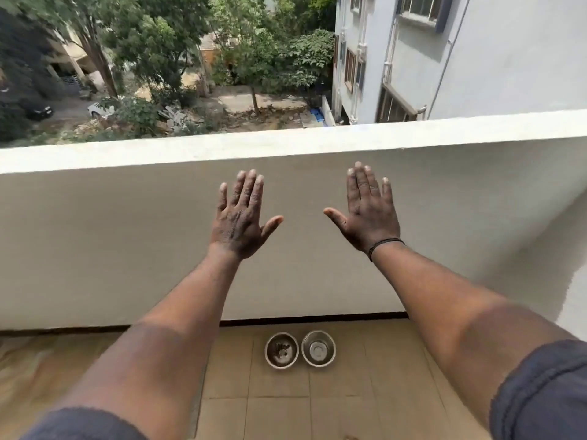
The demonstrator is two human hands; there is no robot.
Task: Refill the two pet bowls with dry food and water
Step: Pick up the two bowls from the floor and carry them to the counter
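Both hands are spread open and empty before the parapet wall (127, 223), and the two steel bowls sit touching on the tiled floor (279, 408) toward six o'clock, food bowl (281, 350) under the left hand (239, 221), water bowl (318, 348) nearer the right hand (368, 211).

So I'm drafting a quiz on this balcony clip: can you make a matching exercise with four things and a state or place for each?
Things:
1. left bowl
2. right bowl
3. right hand
4. left hand

States:
A. wears a dark wrist band
B. looks bare inside, no food visible
C. holds a few dark bits
D. bare wrist, fingers spread, holding nothing

Pairs: 1-C, 2-B, 3-A, 4-D
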